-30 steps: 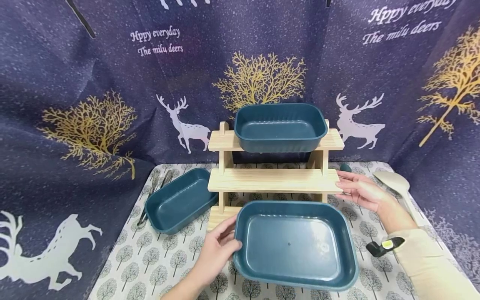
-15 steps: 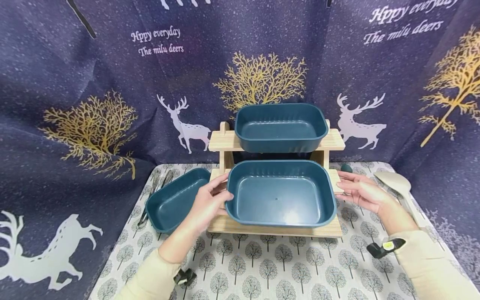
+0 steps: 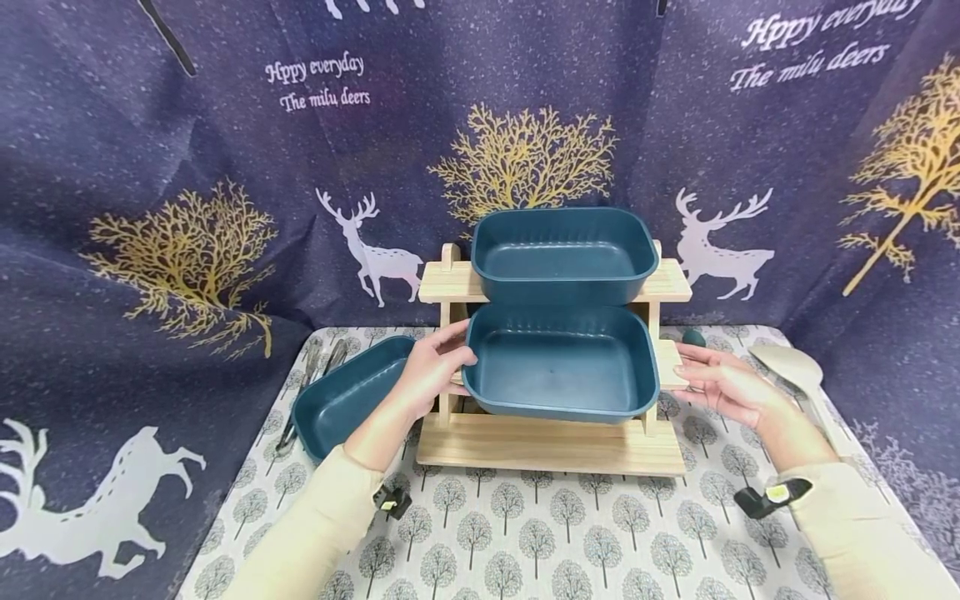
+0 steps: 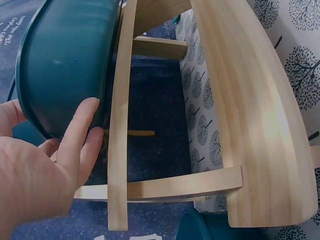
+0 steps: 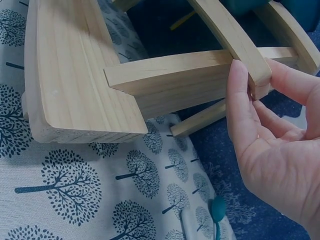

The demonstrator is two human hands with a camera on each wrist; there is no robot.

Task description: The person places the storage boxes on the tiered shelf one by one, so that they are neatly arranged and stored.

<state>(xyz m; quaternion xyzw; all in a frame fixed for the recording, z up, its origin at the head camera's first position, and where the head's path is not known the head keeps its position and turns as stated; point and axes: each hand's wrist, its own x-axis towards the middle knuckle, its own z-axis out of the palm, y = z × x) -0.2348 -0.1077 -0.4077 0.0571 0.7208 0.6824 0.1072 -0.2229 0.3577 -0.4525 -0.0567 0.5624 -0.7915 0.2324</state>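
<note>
My left hand holds a dark teal rectangular bin by its left end, thumb at the rim and fingers against the outer wall. The bin sits at the middle level of a three-step wooden rack; in the left wrist view its underside lies close against the shelf, though full contact is unclear. My right hand pinches the right end of the middle shelf between thumb and fingers. Another teal bin rests on the top shelf.
A third teal bin lies angled on the tree-print cloth, left of the rack. Metal utensils lie behind it. At right are a large pale spoon and a small green round end. A deer-print curtain hangs behind.
My left hand has carried the teal bin up and back from in front of the bottom shelf to the middle level. My right hand has kept its place on the shelf end.
</note>
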